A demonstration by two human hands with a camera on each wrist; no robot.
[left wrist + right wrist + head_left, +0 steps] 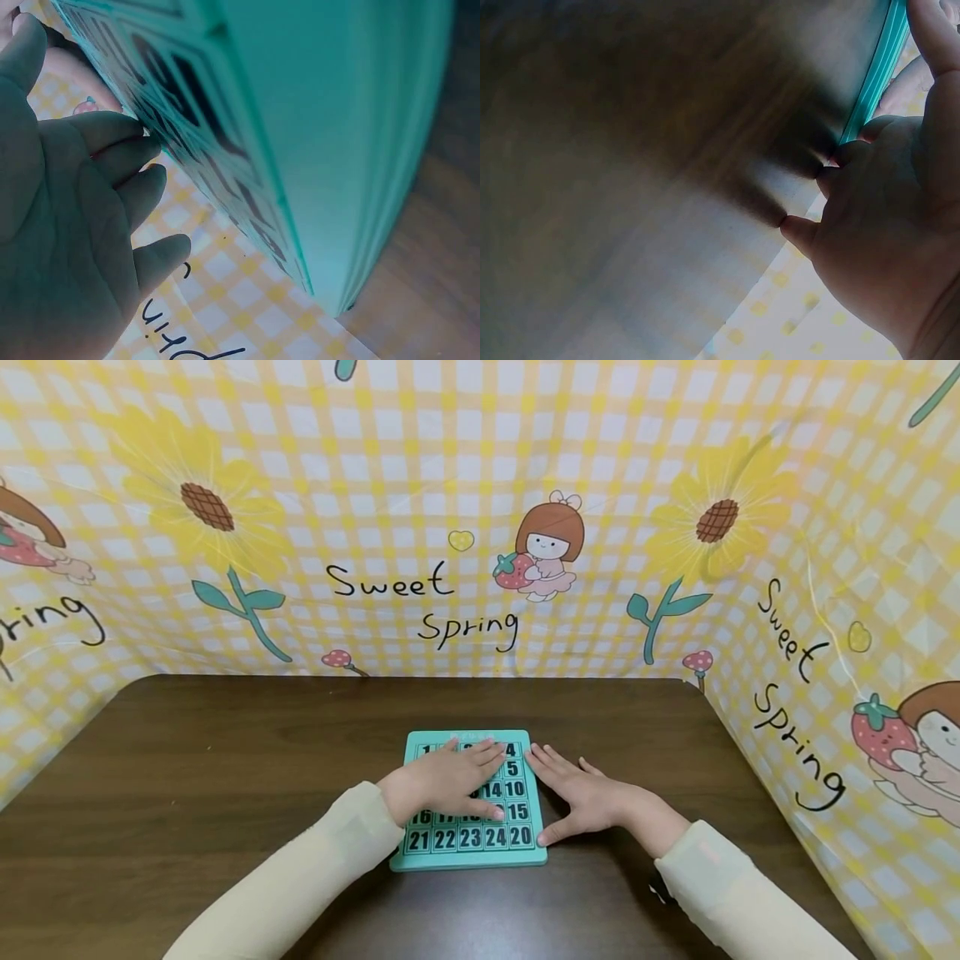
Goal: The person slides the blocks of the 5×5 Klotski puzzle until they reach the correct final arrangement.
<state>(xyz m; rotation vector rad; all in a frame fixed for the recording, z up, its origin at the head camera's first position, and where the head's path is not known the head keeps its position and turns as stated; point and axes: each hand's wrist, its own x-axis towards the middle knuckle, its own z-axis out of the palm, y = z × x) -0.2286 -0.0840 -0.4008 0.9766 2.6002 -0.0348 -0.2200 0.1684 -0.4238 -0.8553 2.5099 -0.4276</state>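
Note:
A teal number slide puzzle point(468, 860) lies flat on the table, with black numbers on its tiles. Over its upper and middle tiles spreads my left hand point(446, 781), fingers extended and hiding several numbers. In the left wrist view that palm faces the tiles and the fingertips point(150, 146) are close to or on them. My right hand point(592, 797) rests at the puzzle's right side, its fingers spread. Its thumb reaches the lower right corner and its fingertips are by the upper right edge. The right wrist view shows fingertips point(799, 229) on the tabletop beside the teal edge point(874, 82).
The dark wooden table point(225, 777) has rounded far corners. A yellow checked cloth point(420, 468) with flowers and cartoon figures stands as a wall behind and at both sides. A small dark object point(660, 887) shows under the right cuff.

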